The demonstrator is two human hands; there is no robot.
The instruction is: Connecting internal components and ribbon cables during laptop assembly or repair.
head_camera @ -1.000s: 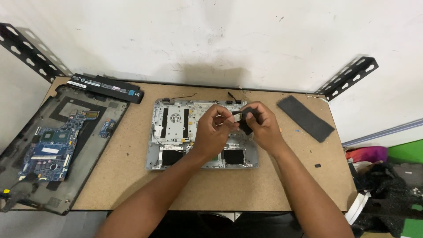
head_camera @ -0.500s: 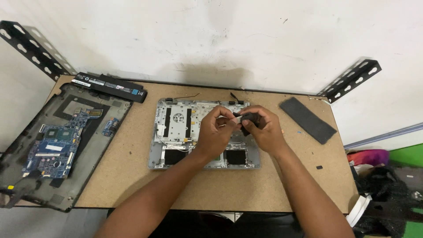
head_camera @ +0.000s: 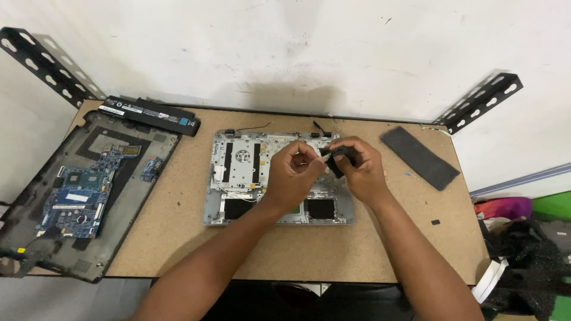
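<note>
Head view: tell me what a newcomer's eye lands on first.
Mid-table, the left hand and right hand meet around a small black part above a silver laptop shell. At far left lies a dark base cover with a blue circuit board.

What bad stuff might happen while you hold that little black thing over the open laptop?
The small black part, pinched between the left hand and right hand, might slip and drop into the open silver laptop shell below. The dark bottom case with the blue circuit board overhangs the table edge, so a bump may tip it off.
</note>
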